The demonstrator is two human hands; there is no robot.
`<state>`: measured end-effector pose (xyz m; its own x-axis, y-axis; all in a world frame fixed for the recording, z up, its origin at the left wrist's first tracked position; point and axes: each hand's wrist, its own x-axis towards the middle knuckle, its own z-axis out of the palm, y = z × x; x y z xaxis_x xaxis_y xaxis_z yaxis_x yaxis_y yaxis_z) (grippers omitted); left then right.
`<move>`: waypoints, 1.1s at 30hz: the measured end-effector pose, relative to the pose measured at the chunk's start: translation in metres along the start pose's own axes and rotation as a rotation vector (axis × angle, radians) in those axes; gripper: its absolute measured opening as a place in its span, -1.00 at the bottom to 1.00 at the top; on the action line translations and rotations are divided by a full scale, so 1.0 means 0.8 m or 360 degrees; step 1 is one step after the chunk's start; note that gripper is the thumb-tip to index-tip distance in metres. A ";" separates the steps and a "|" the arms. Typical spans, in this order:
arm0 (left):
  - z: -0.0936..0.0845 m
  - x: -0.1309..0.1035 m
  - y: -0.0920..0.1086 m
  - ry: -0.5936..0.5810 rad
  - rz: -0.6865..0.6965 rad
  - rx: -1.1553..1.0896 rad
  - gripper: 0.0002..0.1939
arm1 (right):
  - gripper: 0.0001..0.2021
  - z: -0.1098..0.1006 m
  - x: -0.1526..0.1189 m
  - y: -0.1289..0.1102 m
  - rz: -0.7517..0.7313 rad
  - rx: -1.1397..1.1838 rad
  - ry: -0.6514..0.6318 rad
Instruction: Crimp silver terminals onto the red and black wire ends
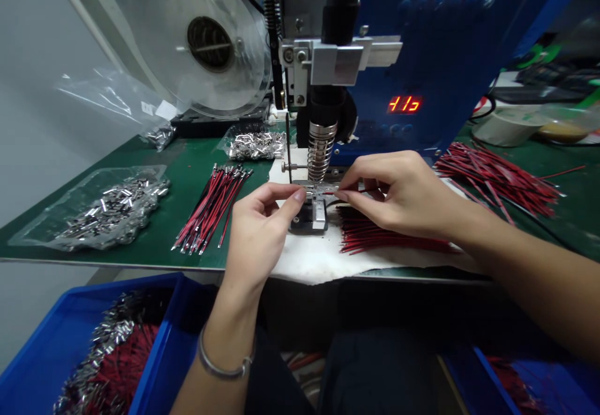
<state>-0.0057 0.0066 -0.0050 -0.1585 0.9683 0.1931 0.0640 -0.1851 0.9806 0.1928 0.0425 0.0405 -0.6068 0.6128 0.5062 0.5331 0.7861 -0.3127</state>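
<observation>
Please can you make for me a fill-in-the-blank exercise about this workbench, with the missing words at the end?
The left hand and right hand meet beneath a coiled metal ____.
A bracelet circles the ____ wrist.
The lit digits on the blue machine glow ____.
The tabletop is coloured ____.

Missing words: spring; left; red; green.

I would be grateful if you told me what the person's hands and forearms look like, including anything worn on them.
The left hand is ungloved, with a slim, rounded, silver-coloured metal bangle with a small knob-like end around its wrist. The right hand is ungloved too, and nothing is visible around that wrist. No sleeve shows on either forearm.
</observation>
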 end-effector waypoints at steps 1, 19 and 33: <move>0.000 0.000 0.000 0.0002 -0.0003 0.0002 -0.80 | -0.93 0.000 0.000 -0.001 0.0001 0.0009 0.0003; 0.000 -0.002 0.005 -0.0042 0.0010 0.0099 -0.78 | -0.90 0.004 0.001 -0.001 -0.0064 0.0086 -0.0059; 0.001 -0.002 0.007 -0.0023 -0.0010 0.0099 -0.77 | -0.91 0.009 0.002 -0.010 0.0112 0.0062 -0.0006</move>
<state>-0.0042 0.0042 -0.0002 -0.1446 0.9718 0.1862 0.1245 -0.1688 0.9778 0.1837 0.0380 0.0380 -0.5707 0.6671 0.4789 0.5512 0.7435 -0.3787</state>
